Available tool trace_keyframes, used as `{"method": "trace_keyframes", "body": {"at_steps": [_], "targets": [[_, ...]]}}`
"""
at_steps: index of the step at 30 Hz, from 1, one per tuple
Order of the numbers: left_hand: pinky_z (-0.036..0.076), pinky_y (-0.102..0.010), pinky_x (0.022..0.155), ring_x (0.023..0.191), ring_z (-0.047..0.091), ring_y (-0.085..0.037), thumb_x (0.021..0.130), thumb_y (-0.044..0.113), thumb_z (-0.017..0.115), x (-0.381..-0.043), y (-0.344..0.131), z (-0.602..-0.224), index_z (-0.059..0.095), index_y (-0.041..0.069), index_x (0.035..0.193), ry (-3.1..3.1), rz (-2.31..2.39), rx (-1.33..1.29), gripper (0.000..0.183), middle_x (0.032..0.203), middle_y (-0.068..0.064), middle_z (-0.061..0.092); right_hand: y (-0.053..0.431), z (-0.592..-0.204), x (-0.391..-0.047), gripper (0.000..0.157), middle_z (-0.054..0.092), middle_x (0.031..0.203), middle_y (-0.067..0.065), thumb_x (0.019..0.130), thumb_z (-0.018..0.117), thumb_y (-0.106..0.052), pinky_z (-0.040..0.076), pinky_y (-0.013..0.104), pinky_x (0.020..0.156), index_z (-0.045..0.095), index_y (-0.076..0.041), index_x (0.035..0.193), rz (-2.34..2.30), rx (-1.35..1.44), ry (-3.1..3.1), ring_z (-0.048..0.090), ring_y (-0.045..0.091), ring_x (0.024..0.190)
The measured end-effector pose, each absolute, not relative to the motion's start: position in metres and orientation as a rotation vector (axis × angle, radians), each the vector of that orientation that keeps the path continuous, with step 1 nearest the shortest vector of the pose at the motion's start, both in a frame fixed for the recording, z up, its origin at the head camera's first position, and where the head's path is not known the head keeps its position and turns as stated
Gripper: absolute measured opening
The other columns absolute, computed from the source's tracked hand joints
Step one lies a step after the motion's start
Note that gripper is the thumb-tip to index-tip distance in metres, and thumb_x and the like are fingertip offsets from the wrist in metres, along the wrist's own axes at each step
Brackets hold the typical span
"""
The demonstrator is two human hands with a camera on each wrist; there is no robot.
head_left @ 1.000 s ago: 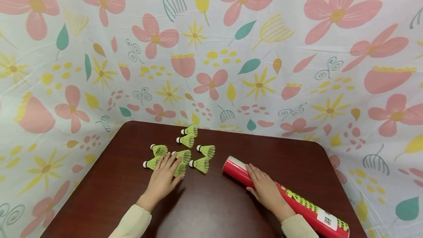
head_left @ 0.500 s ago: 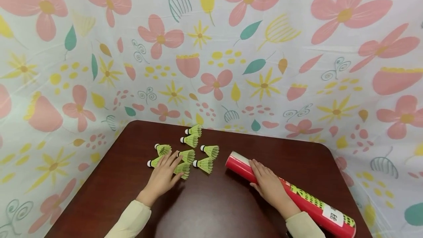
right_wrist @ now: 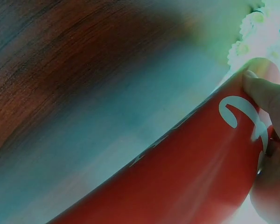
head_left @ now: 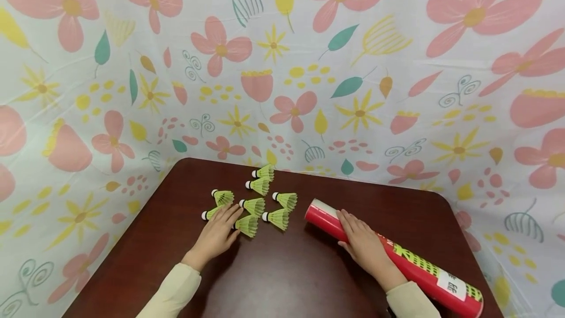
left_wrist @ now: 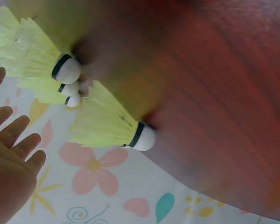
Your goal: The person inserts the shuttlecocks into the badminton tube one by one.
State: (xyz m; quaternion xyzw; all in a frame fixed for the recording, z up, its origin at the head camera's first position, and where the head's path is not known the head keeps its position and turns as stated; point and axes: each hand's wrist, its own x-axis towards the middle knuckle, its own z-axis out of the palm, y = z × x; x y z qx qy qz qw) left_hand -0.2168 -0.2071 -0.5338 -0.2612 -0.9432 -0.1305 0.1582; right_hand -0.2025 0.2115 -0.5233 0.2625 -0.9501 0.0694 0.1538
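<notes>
Several yellow-green shuttlecocks with white corks and black bands lie on their sides in a loose group on the left half of the dark table. My left hand is over the near-left part of the group, fingers extended, partly covering a shuttlecock. Beside its fingertips lies another shuttlecock. In the left wrist view the fingers are apart from the nearest shuttlecock. My right hand grips a long red shuttlecock tube from above, thumb on the near side. The thumb presses its red wall.
The dark wooden table has rounded far corners. Behind it and to both sides hangs a white cloth with a flower print. A white label with black writing is on the tube's near end.
The head view has shifted a little. My left hand has drawn slightly left from the shuttlecocks, uncovering more of the nearest one. The tube's far end sits slightly higher, my right hand still on it.
</notes>
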Motion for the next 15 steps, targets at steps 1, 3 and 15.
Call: {"method": "trace_keyframes", "body": {"at_steps": [1,3,15], "targets": [[0.032,-0.054,0.108,0.132,0.040,-0.040,0.084,0.017,0.075,-0.217,-0.207,-0.535,0.052,0.001,0.136,-2.698,-0.367,-0.753,0.060,0.139,-0.019,0.049,0.212,-0.523,-0.202,0.091,0.046,0.141,0.022,0.074,0.084,-0.027,0.043,0.054,0.099,0.035,0.000,0.146,0.202,0.751,-2.723,0.049,0.038,0.124],[0.032,-0.054,0.107,0.130,0.042,-0.041,0.083,0.016,0.076,-0.218,-0.208,-0.537,0.052,0.000,0.135,-2.692,-0.362,-0.776,0.060,0.138,-0.019,0.050,0.212,-0.523,-0.203,0.091,0.046,0.141,0.022,0.074,0.084,-0.027,0.043,0.054,0.099,0.035,0.000,0.146,0.202,0.753,-2.718,0.049,0.038,0.125],[0.034,-0.053,0.107,0.128,0.046,-0.040,0.080,0.008,0.078,-0.221,-0.204,-0.549,0.053,0.000,0.134,-2.680,-0.347,-0.873,0.060,0.134,-0.017,0.054,0.209,-0.522,-0.200,0.090,0.046,0.141,0.021,0.075,0.083,-0.027,0.042,0.053,0.100,0.035,-0.001,0.146,0.197,0.746,-2.754,0.048,0.037,0.125]]}}
